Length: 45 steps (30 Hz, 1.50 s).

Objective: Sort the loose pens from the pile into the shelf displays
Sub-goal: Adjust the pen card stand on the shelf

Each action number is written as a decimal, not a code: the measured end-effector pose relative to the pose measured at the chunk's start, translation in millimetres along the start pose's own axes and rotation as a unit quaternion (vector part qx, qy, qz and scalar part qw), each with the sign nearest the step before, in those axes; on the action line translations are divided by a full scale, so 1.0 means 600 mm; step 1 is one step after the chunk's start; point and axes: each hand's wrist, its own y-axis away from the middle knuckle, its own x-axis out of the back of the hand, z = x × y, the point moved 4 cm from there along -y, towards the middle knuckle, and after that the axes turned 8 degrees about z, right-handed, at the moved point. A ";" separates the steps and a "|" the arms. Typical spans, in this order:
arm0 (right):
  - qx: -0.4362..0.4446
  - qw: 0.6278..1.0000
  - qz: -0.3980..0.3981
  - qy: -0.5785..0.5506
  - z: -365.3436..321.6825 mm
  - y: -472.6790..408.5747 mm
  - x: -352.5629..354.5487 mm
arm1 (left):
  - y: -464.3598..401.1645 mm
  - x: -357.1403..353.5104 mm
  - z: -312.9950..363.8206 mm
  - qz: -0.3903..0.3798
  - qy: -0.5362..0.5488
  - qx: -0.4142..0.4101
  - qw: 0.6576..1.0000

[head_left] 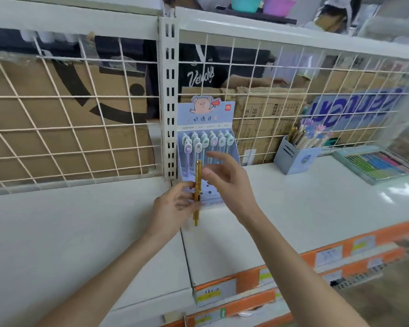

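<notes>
My left hand pinches a gold pen and holds it upright above the white shelf. My right hand hovers just right of the pen with its fingers relaxed and holds nothing. Behind both hands stands a light blue pen display with a pig picture on top and several pastel pens in its slots. Further right, a blue box holds a bundle of loose pens, some gold and some with pastel tops.
A white wire grid backs the shelf, with cardboard boxes behind it. A tray of coloured pens lies at the far right. Orange price strips run along the front edge. A person's dark shirt shows behind the grid.
</notes>
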 end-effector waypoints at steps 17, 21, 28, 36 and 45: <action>0.082 0.995 0.004 0.058 0.010 -0.119 0.317 | -0.057 -0.314 0.088 -0.026 -0.001 -0.091 0.996; 0.106 0.991 0.082 0.014 0.001 -0.197 0.432 | -0.101 -0.387 0.090 0.007 -0.023 -0.100 0.995; 0.163 0.971 0.170 -0.026 0.006 -0.340 0.535 | -0.185 -0.449 0.104 0.069 -0.137 -0.144 0.978; 0.162 0.978 0.126 0.029 0.069 -0.420 0.525 | -0.271 -0.505 0.106 0.050 -0.275 -0.154 0.948; 0.128 0.988 0.032 0.074 0.134 -0.420 0.487 | -0.296 -0.540 0.062 0.060 -0.215 -0.121 0.967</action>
